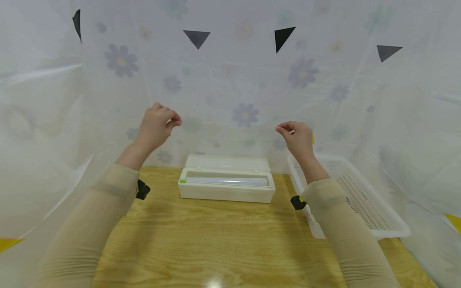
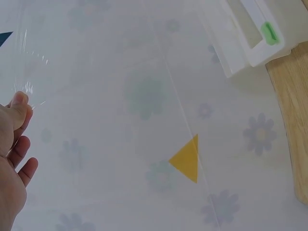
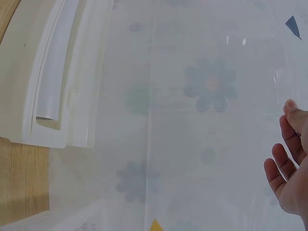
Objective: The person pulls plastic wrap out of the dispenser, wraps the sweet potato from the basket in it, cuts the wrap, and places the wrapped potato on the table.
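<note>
Faintly, clear film (image 1: 219, 123) is showing between the left hand (image 1: 156, 125) and right hand (image 1: 299, 138), both hands pinching it. Below, a white box (image 1: 227, 193) is standing open on the counter (image 1: 216, 236), holding a roll (image 1: 230, 181), while a basket (image 1: 392, 233) is sitting to its right.

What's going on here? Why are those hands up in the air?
A person's left hand and right hand are each pinching clear film, holding it up above the table. Behind, the white box sits with its lid open and a roll inside. A white basket is off to the right.
</note>
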`<state>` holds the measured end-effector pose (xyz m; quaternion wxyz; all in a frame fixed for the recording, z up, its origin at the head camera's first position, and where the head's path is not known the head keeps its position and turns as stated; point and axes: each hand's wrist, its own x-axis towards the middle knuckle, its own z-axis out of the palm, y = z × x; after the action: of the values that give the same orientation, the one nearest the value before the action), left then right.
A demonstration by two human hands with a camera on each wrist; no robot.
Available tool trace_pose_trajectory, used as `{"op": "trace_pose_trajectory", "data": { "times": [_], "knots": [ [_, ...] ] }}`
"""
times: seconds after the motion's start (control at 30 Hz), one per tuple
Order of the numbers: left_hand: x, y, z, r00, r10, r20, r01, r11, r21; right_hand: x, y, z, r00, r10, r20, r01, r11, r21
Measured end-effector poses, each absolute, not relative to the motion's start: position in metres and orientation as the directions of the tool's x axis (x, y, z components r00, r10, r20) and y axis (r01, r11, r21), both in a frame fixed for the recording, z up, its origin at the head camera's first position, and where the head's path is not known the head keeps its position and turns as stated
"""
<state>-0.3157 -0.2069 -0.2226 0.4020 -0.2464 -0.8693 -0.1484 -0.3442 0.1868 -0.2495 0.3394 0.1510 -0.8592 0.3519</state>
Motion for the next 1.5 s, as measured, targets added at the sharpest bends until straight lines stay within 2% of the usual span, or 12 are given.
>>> {"op": "trace_pose_trajectory", "data": {
  "times": [0.53, 0.77, 1.03, 1.5],
  "knots": [
    [-0.315, -0.206, -0.216, -0.571, 0.298, 0.765, 0.532, 0.844, 0.068, -0.340, 0.186, -0.241, -0.730, -0.001, 0.684, -0.487, 0.702, -0.519],
    [-0.314, -0.205, -0.213, -0.536, 0.315, 0.783, 0.541, 0.840, 0.032, -0.342, 0.187, -0.239, -0.713, -0.004, 0.701, -0.500, 0.703, -0.505],
    [-0.313, -0.205, -0.208, -0.546, 0.315, 0.777, 0.540, 0.841, 0.039, -0.341, 0.187, -0.237, -0.702, 0.011, 0.712, -0.500, 0.704, -0.504],
    [-0.309, -0.203, -0.202, -0.503, 0.310, 0.806, 0.551, 0.834, 0.023, -0.340, 0.187, -0.233, -0.665, 0.040, 0.746, -0.519, 0.694, -0.499]
  ]
}}
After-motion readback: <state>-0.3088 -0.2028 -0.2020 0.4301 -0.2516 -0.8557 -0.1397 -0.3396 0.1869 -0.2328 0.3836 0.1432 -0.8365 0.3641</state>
